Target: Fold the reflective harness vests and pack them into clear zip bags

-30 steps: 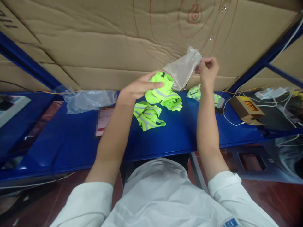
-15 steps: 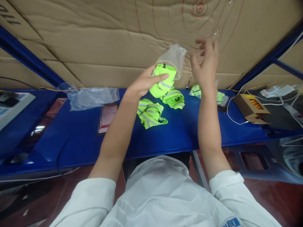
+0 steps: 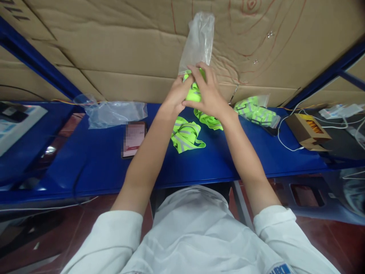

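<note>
Both hands meet on a folded neon-yellow reflective strap at the mouth of a clear plastic bag, which stands up above them. My left hand is closed around the strap from the left. From the right, my right hand grips it too, fingers curled over the top and thumb underneath. Part of the strap is hidden by the fingers. Just below lie a rolled reflective strap, partly behind my right wrist, and a loose reflective strap on the blue table.
Flat plastic bags and a phone lie to the left. Bagged reflective straps sit at the right, near a small open cardboard box and white cables. A cardboard wall rises behind the table.
My right hand has come down and left from the raised position onto the strap. The plastic bag now stands taller, stretched upward. The view has shifted slightly.
</note>
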Available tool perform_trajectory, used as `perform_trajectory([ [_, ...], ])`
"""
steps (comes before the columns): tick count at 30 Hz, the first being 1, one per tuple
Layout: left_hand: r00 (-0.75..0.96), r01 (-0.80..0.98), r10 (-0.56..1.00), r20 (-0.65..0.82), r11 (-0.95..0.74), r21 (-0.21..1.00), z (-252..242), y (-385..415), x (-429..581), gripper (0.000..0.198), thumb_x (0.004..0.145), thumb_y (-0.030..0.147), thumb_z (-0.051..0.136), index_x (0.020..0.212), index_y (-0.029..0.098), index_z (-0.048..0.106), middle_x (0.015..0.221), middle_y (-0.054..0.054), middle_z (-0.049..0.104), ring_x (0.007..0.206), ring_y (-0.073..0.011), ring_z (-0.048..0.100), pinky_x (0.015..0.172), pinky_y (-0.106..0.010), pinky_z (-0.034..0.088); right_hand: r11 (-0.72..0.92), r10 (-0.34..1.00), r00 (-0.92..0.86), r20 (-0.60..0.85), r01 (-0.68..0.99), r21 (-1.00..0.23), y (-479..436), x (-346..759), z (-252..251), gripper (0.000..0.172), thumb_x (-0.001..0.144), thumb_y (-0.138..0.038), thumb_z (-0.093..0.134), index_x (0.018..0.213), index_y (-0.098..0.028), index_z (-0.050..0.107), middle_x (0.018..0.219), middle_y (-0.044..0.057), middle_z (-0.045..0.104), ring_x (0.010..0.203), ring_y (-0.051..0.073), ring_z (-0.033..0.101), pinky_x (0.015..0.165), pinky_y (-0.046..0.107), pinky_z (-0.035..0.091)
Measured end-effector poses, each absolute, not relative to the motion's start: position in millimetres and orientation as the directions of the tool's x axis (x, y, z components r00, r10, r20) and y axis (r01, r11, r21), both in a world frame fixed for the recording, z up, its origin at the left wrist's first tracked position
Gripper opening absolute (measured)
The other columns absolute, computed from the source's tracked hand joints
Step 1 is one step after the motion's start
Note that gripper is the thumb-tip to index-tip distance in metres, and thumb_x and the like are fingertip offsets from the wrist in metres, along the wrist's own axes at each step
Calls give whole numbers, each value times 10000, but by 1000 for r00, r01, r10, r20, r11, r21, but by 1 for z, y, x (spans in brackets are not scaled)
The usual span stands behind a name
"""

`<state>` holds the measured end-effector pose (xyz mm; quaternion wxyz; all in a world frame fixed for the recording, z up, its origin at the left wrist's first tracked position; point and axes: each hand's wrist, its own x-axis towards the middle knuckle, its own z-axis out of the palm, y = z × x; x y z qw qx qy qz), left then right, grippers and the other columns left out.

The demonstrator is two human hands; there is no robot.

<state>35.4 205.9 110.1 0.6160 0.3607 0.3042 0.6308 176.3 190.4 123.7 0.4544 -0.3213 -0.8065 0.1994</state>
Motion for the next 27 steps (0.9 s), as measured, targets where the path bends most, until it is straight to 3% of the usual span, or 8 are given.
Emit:
perform_trajectory([
  [4,165,-598,971,173,-42,800,119,203,32,188,1075,127,552,971,188,696,948,-13,774,1046,-172,761,984,-272,591,731,682,-378,625,346,-588,200,179,120,976,598,-701,932,1433,-261,683,1624,22,542,1599,264,342,1396,404,183],
  [10,339,-652,913,228,53,756,140,182,31,503,1180,414,308,1077,196,749,1050,-62,802,1312,-268,704,1038,-369,617,747,625,-245,741,464,-477,205,196,122,806,747,-628,902,1452,-336,642,1569,10,585,1510,202,443,1355,329,296],
  [14,303,-591,935,182,34,806,137,176,36,319,1154,415,471,1143,236,735,1034,-53,807,1309,-260,705,1110,-396,589,739,514,-180,839,590,-326,205,200,119,707,954,-643,655,1536,-248,582,1587,82,543,1541,219,435,1348,356,324],
  [17,164,-523,969,183,-71,849,133,175,46,179,1120,392,578,1055,286,706,1025,-18,795,1287,-223,715,1117,-340,577,722,519,-163,839,610,-328,203,200,120,618,1009,-584,602,1527,-250,568,1583,66,558,1538,210,445,1354,356,313],
  [21,15,-494,978,210,-175,852,131,173,60,247,1091,428,638,883,297,617,991,17,757,1294,-169,687,1043,-238,584,748,478,-151,865,586,-311,197,198,124,528,1038,-472,589,1503,-224,549,1573,71,594,1491,155,485,1333,286,315],
  [24,-62,-537,968,245,-239,809,132,169,65,336,1057,424,704,806,275,537,967,16,715,1250,-174,679,1011,-254,584,794,431,-176,885,540,-279,189,194,127,514,1106,-458,516,1548,-197,493,1620,76,556,1513,154,488,1324,301,342],
  [27,-81,-574,961,263,-260,776,133,168,65,357,1074,371,677,801,254,478,939,6,670,1131,-185,690,977,-293,567,792,436,-190,880,545,-275,181,188,127,450,1138,-452,467,1502,-213,581,1571,93,577,1520,173,495,1320,308,361],
])
